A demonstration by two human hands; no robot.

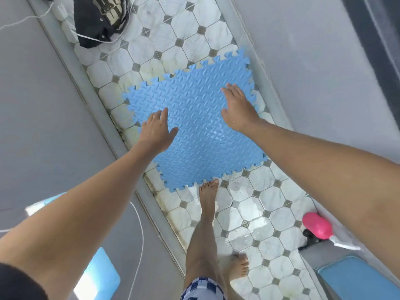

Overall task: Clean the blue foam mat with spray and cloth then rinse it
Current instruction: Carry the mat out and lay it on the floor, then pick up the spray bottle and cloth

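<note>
Head view
- Blue foam mat [194, 131]: toothed interlocking edges, embossed tread, flat on the tiled floor [270, 202], wet sheen near its centre
- Left hand [157, 128]: fingers straight, empty, over the mat's left edge
- Right hand [238, 107]: fingers straight, empty, over the far right part; contact cannot be told
- Bare foot [207, 195]: toes at the mat's near edge
- Pink bottle [317, 225]: white nozzle, lower right
- Dark bag [97, 20]: far end of the tiles

Blue diamond-embossed foam mat [194, 131]; white-grey octagon floor tiles [255, 213]; pink bottle [317, 225].
</note>
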